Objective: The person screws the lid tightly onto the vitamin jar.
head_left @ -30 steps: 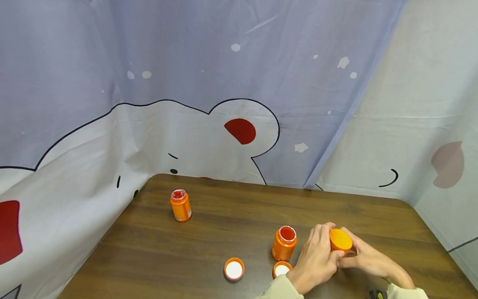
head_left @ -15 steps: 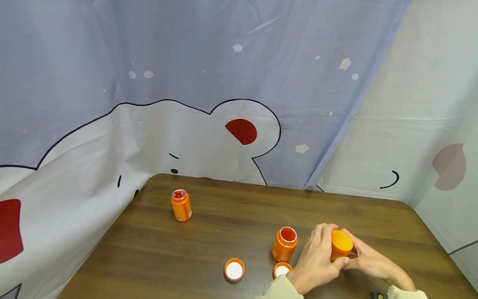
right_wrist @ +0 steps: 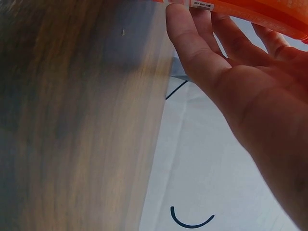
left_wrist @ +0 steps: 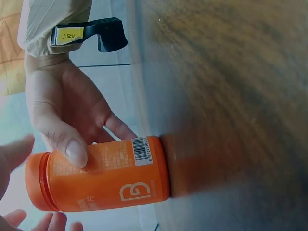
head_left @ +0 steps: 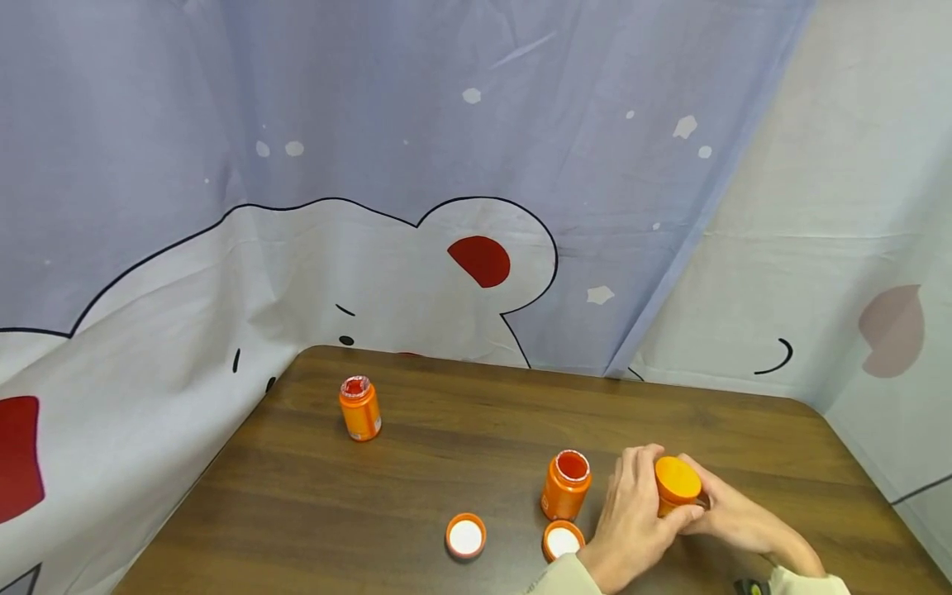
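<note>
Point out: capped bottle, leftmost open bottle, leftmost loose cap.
Capped bottle (left_wrist: 108, 178): left wrist view, on its orange side wall.
Leftmost open bottle (head_left: 361, 416): head view, on its orange body.
Leftmost loose cap (head_left: 465, 537): head view, on its white inside.

Head cam: soft, even light, prob. from overhead, w/ a faint shadow under the left upturned cap (head_left: 466, 537). L wrist pic hazy, wood tabletop (left_wrist: 240, 82) smeared & out of focus, w/ blurry reflection of the orange bottle (left_wrist: 103, 180); R wrist pic dim, right hand (right_wrist: 245, 86) mostly in shade.
</note>
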Demonstrator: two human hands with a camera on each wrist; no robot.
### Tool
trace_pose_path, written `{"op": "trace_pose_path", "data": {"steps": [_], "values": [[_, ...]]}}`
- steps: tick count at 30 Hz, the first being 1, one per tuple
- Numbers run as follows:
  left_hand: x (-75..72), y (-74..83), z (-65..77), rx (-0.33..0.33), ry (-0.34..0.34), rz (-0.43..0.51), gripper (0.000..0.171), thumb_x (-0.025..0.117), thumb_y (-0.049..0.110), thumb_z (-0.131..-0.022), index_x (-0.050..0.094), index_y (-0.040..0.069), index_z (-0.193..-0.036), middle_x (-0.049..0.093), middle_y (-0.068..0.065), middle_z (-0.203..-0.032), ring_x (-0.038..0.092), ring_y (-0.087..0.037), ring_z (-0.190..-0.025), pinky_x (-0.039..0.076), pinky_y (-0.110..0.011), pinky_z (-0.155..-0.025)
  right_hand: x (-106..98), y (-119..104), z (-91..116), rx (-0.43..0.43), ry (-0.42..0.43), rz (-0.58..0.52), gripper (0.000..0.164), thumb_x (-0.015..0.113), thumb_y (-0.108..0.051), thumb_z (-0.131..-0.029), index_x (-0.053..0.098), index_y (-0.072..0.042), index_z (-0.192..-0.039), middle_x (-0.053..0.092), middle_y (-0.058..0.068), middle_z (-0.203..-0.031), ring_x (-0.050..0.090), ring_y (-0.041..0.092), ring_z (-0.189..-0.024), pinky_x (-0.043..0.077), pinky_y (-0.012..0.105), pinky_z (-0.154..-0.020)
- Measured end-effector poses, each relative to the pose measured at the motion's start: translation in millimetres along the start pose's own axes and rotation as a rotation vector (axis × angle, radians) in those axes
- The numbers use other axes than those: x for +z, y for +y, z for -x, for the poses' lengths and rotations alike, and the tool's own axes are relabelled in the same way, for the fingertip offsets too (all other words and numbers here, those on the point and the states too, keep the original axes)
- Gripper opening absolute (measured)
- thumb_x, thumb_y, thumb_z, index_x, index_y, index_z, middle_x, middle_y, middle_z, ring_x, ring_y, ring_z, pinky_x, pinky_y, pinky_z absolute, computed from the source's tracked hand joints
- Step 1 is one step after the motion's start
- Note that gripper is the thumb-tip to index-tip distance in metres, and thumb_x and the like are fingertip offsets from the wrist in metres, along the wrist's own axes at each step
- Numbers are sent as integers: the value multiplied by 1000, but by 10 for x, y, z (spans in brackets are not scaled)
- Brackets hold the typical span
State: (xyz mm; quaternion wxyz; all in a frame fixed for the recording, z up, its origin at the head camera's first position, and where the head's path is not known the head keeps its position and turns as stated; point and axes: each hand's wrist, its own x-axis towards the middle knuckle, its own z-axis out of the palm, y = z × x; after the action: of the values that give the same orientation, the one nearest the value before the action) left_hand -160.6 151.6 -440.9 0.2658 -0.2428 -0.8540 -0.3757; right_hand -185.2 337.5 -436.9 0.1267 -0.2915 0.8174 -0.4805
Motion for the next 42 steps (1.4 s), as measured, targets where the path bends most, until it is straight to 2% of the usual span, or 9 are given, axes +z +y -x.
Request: {"op": "trace_pose_path", "data": {"steps": [4, 7, 17, 24, 32, 35, 39, 40, 42], "values": [[6, -15, -5, 23, 1, 7, 58, 70, 36, -79, 42, 10, -123, 48, 1, -107, 48, -8, -96, 39, -18, -85, 2, 12, -18, -29, -33, -61, 49, 64, -1, -81, 37, -2, -122, 54, 5, -110, 55, 12, -98, 47, 25, -81], [3, -21, -14, 37, -11, -3, 56, 70, 32, -78, 42, 10, -122, 49, 1, -106, 49, -8, -94, 40, -18, -82, 4, 16, -19, -52, -40, -69, 46, 63, 1, -81, 38, -4, -120, 54, 8, -108, 56, 15, -96, 47, 26, -79], [-20, -29, -29, 37, -99, -42, 58, 68, 28, -79, 38, 13, -126, 50, 3, -107, 50, -6, -93, 39, -14, -74, 11, -5, -8, -37, -28, -67, 48, 63, 0, -81, 37, -3, -122, 54, 7, -109, 56, 13, -98, 47, 26, -81], [-32, -32, -41, 41, -147, -53, 59, 67, 28, -81, 35, 15, -129, 50, 4, -107, 49, -5, -94, 40, -15, -76, 14, -2, -9, -37, -60, -123, 45, 61, 2, -83, 36, -3, -121, 52, 8, -109, 56, 17, -97, 48, 29, -80], [-89, -70, -46, 63, -148, 40, 68, 69, 32, -79, 32, 14, -133, 51, 1, -114, 50, -7, -101, 41, -18, -83, 2, -10, 0, 4, -46, -78, 51, 62, -1, -83, 34, -3, -126, 54, 4, -114, 55, 12, -101, 47, 25, -82], [-102, -60, -53, 53, -137, 50, 75, 72, 35, -76, 29, 15, -135, 50, 1, -115, 49, -6, -102, 42, -17, -83, -8, -19, 8, 37, -34, -44, 56, 64, -4, -82, 33, 0, -128, 52, 11, -118, 53, 8, -102, 45, 23, -84], [-84, -34, -41, 13, -108, 42, 83, 74, 42, -73, 28, 16, -136, 48, 3, -116, 48, -6, -104, 42, -17, -84, -5, -40, 30, 91, -13, -33, 72, 65, -7, -81, 21, 9, -136, 32, 37, -131, 45, -7, -106, 42, 17, -84], [-77, -30, -35, 1, -101, 40, 83, 74, 43, -72, 28, 16, -135, 47, 3, -116, 47, -6, -104, 42, -17, -85, -5, -46, 38, 105, -8, -31, 77, 65, -7, -82, 16, 12, -138, 23, 41, -134, 41, -12, -107, 41, 15, -84], [-63, -27, -25, -19, -90, 37, 83, 74, 45, -72, 29, 16, -135, 47, 3, -115, 47, -6, -103, 42, -18, -85, -2, -53, 44, 127, -5, -43, 81, 64, -7, -82, 10, 13, -139, 16, 43, -137, 39, -14, -109, 40, 14, -84]]}}
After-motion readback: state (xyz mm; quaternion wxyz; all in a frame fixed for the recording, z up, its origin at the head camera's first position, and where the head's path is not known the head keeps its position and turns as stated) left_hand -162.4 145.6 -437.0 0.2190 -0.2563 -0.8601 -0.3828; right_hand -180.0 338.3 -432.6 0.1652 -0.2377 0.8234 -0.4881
